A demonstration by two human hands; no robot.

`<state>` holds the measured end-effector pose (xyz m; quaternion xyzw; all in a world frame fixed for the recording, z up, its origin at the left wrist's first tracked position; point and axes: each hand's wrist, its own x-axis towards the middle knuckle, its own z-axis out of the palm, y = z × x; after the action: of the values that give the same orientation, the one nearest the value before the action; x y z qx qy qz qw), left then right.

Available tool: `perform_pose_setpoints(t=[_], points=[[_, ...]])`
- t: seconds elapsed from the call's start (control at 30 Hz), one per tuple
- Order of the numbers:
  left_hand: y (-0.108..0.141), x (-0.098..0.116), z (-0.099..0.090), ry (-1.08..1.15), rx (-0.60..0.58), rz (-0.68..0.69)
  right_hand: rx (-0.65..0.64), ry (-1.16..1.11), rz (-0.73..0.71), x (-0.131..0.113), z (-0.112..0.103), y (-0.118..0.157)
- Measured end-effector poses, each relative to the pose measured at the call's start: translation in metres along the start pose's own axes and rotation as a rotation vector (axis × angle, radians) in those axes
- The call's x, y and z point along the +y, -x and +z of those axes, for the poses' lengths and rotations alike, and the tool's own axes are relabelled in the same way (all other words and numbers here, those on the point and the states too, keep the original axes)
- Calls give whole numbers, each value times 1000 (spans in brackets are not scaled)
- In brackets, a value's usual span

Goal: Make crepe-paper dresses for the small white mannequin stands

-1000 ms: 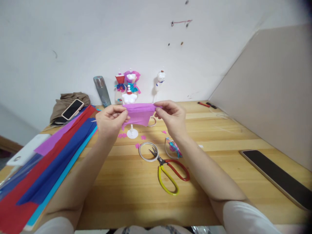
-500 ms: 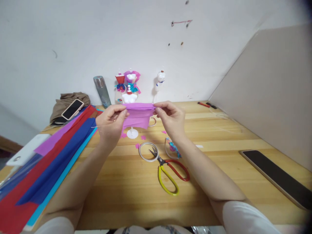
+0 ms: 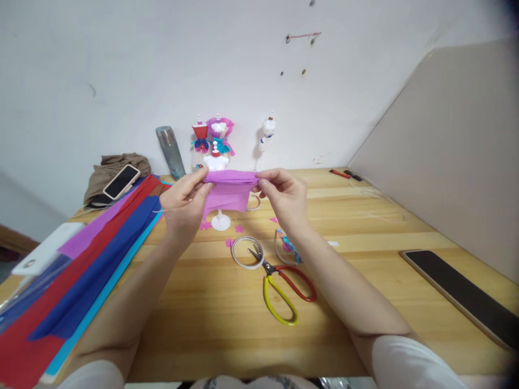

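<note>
A purple-pink sheet point(image 3: 230, 190), folded along its top edge, is stretched between my hands above the wooden table. My left hand point(image 3: 184, 204) pinches its left end between thumb and fingers, and my right hand point(image 3: 284, 195) pinches the right end. Behind the sheet stands a small white dress form point(image 3: 216, 163), partly hidden, its round base point(image 3: 221, 222) showing below. Scissors point(image 3: 279, 281) with one yellow and one red handle lie nearer me, their blades at a silvery ring point(image 3: 247, 253). Small pink pieces point(image 3: 229, 243) are scattered near the base.
Red point(image 3: 24, 324), blue and purple sheets cover the left side, with a phone point(image 3: 121, 181) on brown cloth and a bottle point(image 3: 170, 152) behind. Small dressed forms point(image 3: 200, 135) stand by the wall. A larger dark phone point(image 3: 462, 294) lies at right.
The folded top band of the sheet looks slightly wider, and my left fingers have shifted a little on it. My right hand has hardly moved.
</note>
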<state>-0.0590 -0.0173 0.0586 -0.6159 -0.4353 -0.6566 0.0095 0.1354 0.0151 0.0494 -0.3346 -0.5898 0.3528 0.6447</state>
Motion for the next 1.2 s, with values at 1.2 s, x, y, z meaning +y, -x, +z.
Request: perform_pose_setpoints(t=[1.2], points=[[-3, 12, 1, 162, -1, -165, 53, -30, -104, -6, -5, -1]])
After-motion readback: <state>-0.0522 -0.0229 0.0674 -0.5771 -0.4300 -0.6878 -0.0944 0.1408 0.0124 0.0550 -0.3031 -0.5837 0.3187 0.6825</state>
